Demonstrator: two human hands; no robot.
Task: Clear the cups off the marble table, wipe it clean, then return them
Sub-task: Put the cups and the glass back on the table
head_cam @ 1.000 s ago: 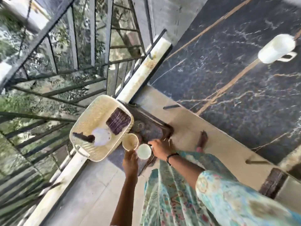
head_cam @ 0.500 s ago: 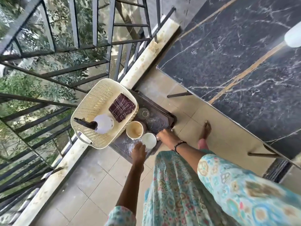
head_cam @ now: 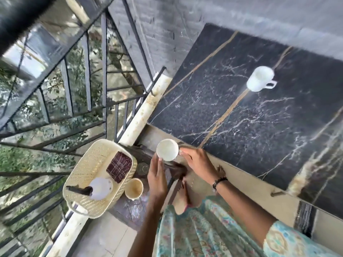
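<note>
Since the earlier frame the white cup (head_cam: 167, 150) has risen off the low dark stool (head_cam: 130, 206) and now hangs in the air at mid-frame, just beside the near edge of the marble table (head_cam: 241, 127). The right hand (head_cam: 199, 161) pinches its handle from the right; the left hand (head_cam: 156, 176) lies below it with straight fingers, fingertips touching the cup's lower wall. The cup is plain white, mouth facing the camera, its inside looking bare. Lower left of it, a cream cup (head_cam: 134, 188) stands on the stool beside a cream basket (head_cam: 87, 164) holding a folded checked cloth (head_cam: 119, 167). A second white cup (head_cam: 259, 78) stands on the marble, upper right.
</note>
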